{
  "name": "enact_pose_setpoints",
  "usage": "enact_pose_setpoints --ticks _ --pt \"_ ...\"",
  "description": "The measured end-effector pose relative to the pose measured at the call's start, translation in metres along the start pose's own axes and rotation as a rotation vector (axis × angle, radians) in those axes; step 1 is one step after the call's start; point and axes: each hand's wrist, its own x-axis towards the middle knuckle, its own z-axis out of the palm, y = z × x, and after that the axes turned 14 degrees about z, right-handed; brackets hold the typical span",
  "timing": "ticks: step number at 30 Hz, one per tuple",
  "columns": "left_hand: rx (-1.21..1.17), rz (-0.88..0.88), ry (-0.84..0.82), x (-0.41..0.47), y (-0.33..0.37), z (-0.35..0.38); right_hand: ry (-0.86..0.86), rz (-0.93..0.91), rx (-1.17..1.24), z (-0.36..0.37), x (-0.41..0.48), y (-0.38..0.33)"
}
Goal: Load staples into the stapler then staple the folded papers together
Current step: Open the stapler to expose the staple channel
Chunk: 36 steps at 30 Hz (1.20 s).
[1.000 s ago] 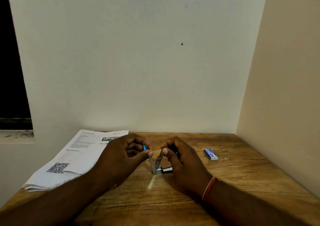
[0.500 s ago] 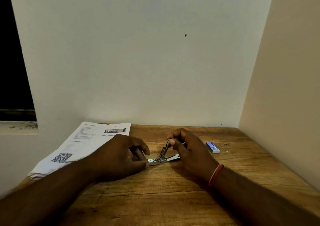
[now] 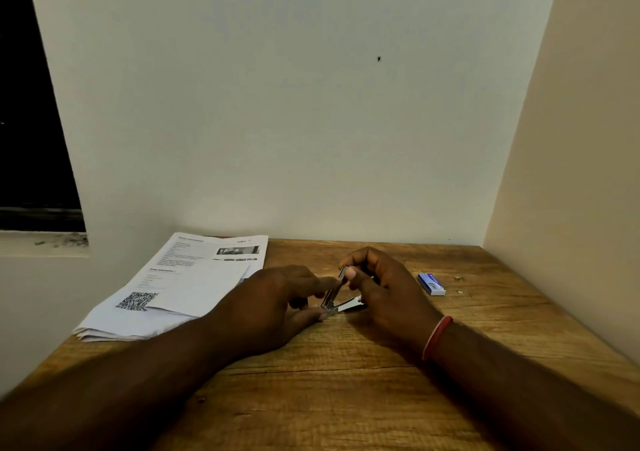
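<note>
Folded papers [image 3: 180, 284] lie far left on tabletop [image 3: 346, 398], w/ QR code facing up. Left hand [image 3: 277, 301] pinches front end of stapler [image 3: 341, 300] at centre; stapler hinged open in a V. Right hand [image 3: 384, 288] grips its raised upper arm btwn thumb & fingers. Staple box [image 3: 431, 283] sits just right, apart from hands.

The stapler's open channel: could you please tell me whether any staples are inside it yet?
The stapler stands hinged open on the table, held by the left hand and right hand. Only bare metal shows; fingers and glare hide the channel, so I cannot tell.
</note>
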Motion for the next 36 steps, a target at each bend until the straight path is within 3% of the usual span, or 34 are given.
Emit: enact_pose_setpoints --ticks 14,36 --pt "-0.145 -0.057 0.081 0.002 -0.004 0.01 0.0 -0.037 -0.019 0.003 -0.001 0.001" --pt "-0.081 -0.058 0.133 -0.002 -0.007 0.005 0.007 0.004 -0.043 0.002 -0.001 -0.002"
